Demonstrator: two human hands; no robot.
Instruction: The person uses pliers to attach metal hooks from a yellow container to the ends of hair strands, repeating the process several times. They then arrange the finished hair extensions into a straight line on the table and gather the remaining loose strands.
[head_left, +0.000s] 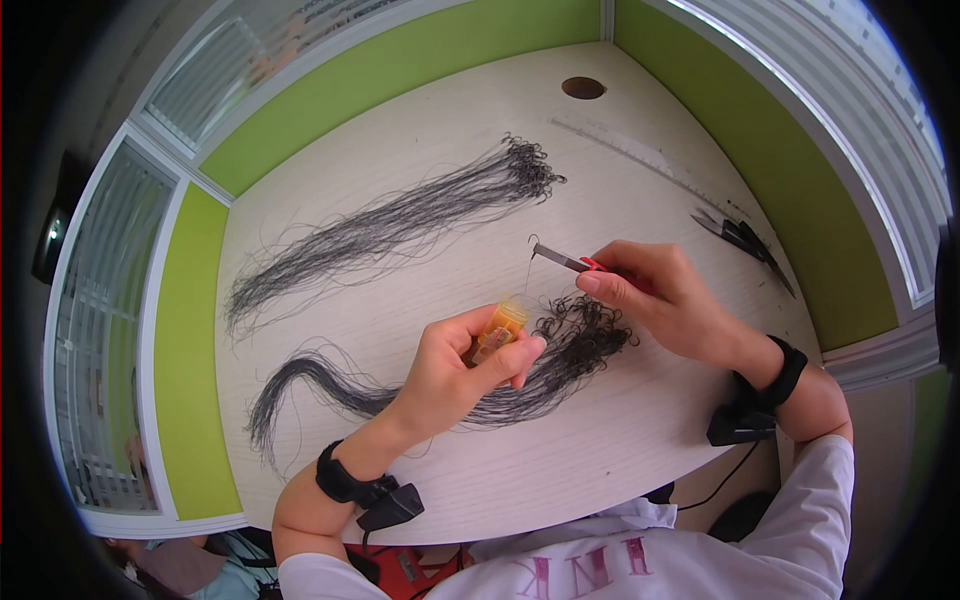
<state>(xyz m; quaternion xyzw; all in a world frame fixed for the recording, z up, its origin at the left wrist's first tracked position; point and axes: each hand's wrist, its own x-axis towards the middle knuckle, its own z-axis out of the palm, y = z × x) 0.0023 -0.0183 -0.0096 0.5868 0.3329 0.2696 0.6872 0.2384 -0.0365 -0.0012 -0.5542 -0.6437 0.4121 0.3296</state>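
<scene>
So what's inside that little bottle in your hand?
Something yellow-orange shows through the see-through wall of the little bottle. The label and the fingers of my left hand cover the lower part, so I can't tell how far down it goes.

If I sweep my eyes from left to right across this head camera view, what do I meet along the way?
The windowed partition → the black band on the left wrist → the small yellow bottle → the metal tool with red on it → the black-handled scissors
</scene>
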